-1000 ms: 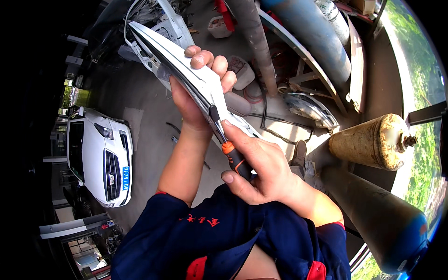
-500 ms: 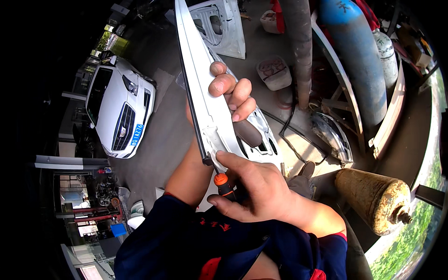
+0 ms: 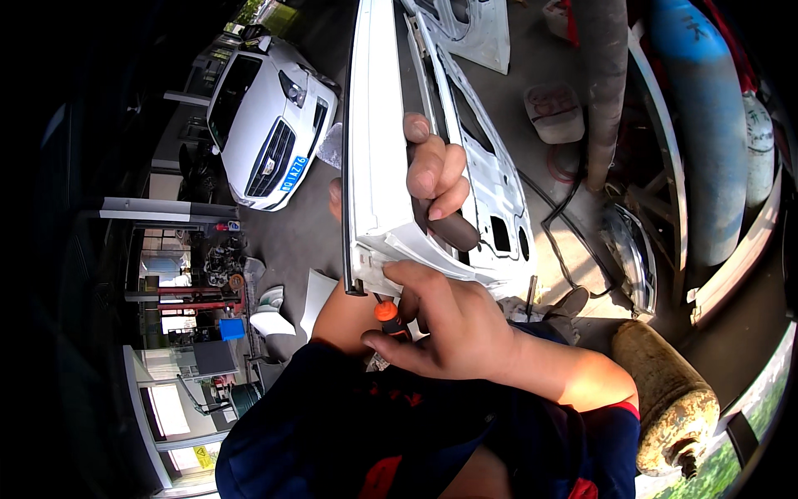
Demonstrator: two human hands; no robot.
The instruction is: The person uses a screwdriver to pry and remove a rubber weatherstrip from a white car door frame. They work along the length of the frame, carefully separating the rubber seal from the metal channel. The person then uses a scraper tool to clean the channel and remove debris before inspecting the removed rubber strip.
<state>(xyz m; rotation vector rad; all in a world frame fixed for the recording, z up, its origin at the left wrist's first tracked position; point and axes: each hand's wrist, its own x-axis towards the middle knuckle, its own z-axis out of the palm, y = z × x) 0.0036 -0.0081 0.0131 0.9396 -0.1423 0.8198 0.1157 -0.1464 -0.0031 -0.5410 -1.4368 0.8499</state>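
A long white painted car body part [image 3: 376, 141], with a black trim strip [image 3: 349, 191] along its left edge, stands upright in front of me. My left hand [image 3: 436, 170] reaches behind it, fingers curled round its right side. A dark round-ended bar [image 3: 453, 231] sticks out below those fingers; whether they grip it too, I cannot tell. My right hand [image 3: 457, 320] is closed on a screwdriver [image 3: 387, 313] with an orange and black handle, index finger touching the white part's lower end. The screwdriver's shaft points up beside the strip's lower end; its tip is hidden.
Behind the part lean white car door shells [image 3: 490, 175]. A white car [image 3: 270, 125] is parked at left. On the right are a blue gas cylinder [image 3: 694, 116], a grey post [image 3: 607, 83], a headlamp [image 3: 632, 249], a rusty yellow cylinder [image 3: 665, 391] and black hoses [image 3: 559, 241] on the floor.
The view has shifted, so the surroundings sit further right. The white part has turned, showing more of its lower end face. Both hands keep their holds; the screwdriver stays at the strip's lower end.
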